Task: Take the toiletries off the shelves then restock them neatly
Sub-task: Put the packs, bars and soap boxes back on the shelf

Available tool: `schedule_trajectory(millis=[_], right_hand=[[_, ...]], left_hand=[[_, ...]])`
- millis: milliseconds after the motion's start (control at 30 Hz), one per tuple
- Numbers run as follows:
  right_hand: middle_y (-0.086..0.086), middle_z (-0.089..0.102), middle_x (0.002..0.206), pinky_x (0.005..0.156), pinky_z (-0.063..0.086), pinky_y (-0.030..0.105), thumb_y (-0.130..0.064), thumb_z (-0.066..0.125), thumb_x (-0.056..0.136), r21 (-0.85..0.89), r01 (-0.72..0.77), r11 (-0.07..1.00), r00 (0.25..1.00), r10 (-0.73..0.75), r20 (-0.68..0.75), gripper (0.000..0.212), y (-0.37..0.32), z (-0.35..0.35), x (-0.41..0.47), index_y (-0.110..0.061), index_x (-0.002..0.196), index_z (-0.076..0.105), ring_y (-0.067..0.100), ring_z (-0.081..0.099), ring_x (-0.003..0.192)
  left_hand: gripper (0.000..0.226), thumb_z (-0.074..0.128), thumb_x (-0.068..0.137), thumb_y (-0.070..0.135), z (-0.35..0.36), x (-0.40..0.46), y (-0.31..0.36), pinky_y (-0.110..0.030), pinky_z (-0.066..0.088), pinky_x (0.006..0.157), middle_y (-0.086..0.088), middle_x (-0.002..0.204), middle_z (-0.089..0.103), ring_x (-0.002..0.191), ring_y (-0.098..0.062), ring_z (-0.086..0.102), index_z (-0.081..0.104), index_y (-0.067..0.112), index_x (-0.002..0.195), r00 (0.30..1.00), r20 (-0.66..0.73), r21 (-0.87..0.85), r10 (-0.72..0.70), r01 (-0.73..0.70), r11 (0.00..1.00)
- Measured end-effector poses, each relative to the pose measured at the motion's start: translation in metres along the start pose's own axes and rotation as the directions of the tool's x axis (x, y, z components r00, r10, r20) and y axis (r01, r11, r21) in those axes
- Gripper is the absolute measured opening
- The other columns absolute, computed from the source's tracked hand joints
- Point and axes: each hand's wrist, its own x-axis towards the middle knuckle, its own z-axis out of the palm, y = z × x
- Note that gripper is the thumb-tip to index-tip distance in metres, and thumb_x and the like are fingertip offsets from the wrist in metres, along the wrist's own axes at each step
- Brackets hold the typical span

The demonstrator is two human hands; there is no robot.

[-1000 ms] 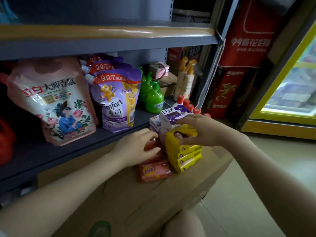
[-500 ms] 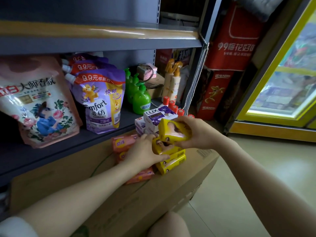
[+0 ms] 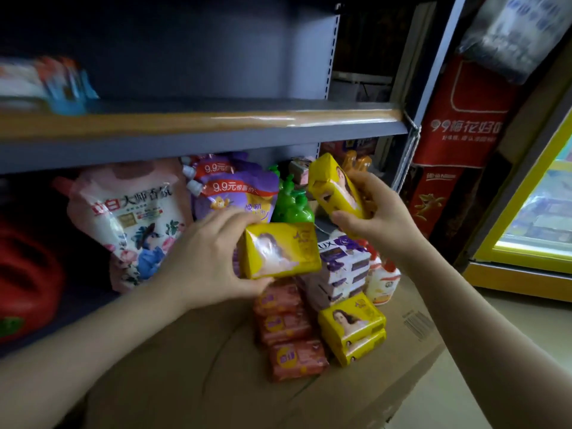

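My left hand (image 3: 204, 258) grips a yellow soap bar (image 3: 280, 250) held flat in front of the lower shelf. My right hand (image 3: 376, 216) grips a second yellow soap bar (image 3: 335, 187), tilted and raised higher. Below them, on a cardboard box (image 3: 192, 366), two more yellow bars (image 3: 353, 328) are stacked beside a pile of orange soap packs (image 3: 288, 332) and a stack of purple-and-white Lux soap boxes (image 3: 343, 267). The grey shelf above (image 3: 216, 123) has bare room on its right part.
The lower shelf holds a pink refill pouch (image 3: 130, 221), purple softener pouches (image 3: 235, 190), green bottles (image 3: 292, 205) and a red jug (image 3: 28, 274). White bottles with red caps (image 3: 382, 281) stand behind the soaps. A red banner (image 3: 458, 131) and a yellow-framed cooler (image 3: 532, 212) are on the right.
Both hands have lifted a yellow soap bar each off the stack and risen toward the shelves. The view has tilted upward, showing the upper shelf.
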Motion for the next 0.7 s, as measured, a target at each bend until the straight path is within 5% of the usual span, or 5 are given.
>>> schedule_trajectory(millis=[233, 367, 533, 633, 700], right_hand=[[-0.016, 0.061, 0.093, 0.079, 0.049, 0.027, -0.056, 0.065, 0.053, 0.098, 0.21, 0.973, 0.971, -0.196, -0.138, 0.07, -0.085, 0.048, 0.07, -0.023, 0.115, 0.054, 0.005, 0.059, 0.086], [-0.007, 0.062, 0.093, 0.077, 0.051, 0.034, -0.051, 0.069, 0.058, 0.091, 0.26, 0.961, 0.953, -0.241, -0.182, 0.069, -0.121, 0.072, 0.104, -0.019, 0.118, 0.054, 0.012, 0.06, 0.085], [-0.002, 0.06, 0.103, 0.081, 0.044, 0.028, -0.03, 0.078, 0.07, -0.012, 0.296, 0.955, 0.947, -0.295, -0.127, 0.062, -0.143, 0.096, 0.135, -0.015, 0.124, 0.051, 0.017, 0.057, 0.096], [0.005, 0.058, 0.115, 0.084, 0.041, 0.027, -0.031, 0.078, 0.069, -0.095, 0.328, 0.94, 0.941, -0.334, -0.052, 0.068, -0.152, 0.109, 0.156, -0.014, 0.128, 0.049, 0.022, 0.053, 0.107], [0.006, 0.058, 0.116, 0.083, 0.039, 0.026, -0.033, 0.078, 0.069, -0.141, 0.346, 0.927, 0.937, -0.349, 0.007, 0.07, -0.159, 0.117, 0.17, -0.014, 0.13, 0.048, 0.024, 0.051, 0.109]], left_hand=[[0.075, 0.058, 0.062, 0.06, -0.133, 0.072, -0.069, -0.039, 0.044, 0.083, -0.015, 0.106, 0.059, 0.097, -0.032, 0.054, 0.055, 0.005, 0.112, 0.978, -0.205, 0.41, 0.042, 0.047, 0.911], [0.07, 0.068, 0.063, 0.06, -0.165, 0.116, -0.106, -0.038, 0.042, 0.085, -0.008, 0.11, 0.057, 0.106, -0.028, 0.05, 0.056, 0.014, 0.113, 0.954, -0.11, 0.42, -0.279, 0.299, 0.857], [0.064, 0.059, 0.056, 0.077, -0.17, 0.125, -0.141, -0.039, 0.052, 0.073, -0.008, 0.081, 0.062, 0.08, -0.027, 0.059, 0.064, 0.018, 0.081, 0.844, 0.043, 0.431, -0.535, 0.468, 0.772], [0.074, 0.047, 0.043, 0.084, -0.174, 0.123, -0.152, -0.037, 0.053, 0.071, -0.006, 0.075, 0.061, 0.078, -0.026, 0.059, 0.064, 0.02, 0.076, 0.819, 0.113, 0.466, -0.563, 0.457, 0.758], [0.08, 0.048, 0.047, 0.085, -0.176, 0.122, -0.156, -0.037, 0.053, 0.076, -0.005, 0.088, 0.064, 0.085, -0.025, 0.06, 0.067, 0.023, 0.094, 0.794, 0.217, 0.527, -0.568, 0.395, 0.753]])
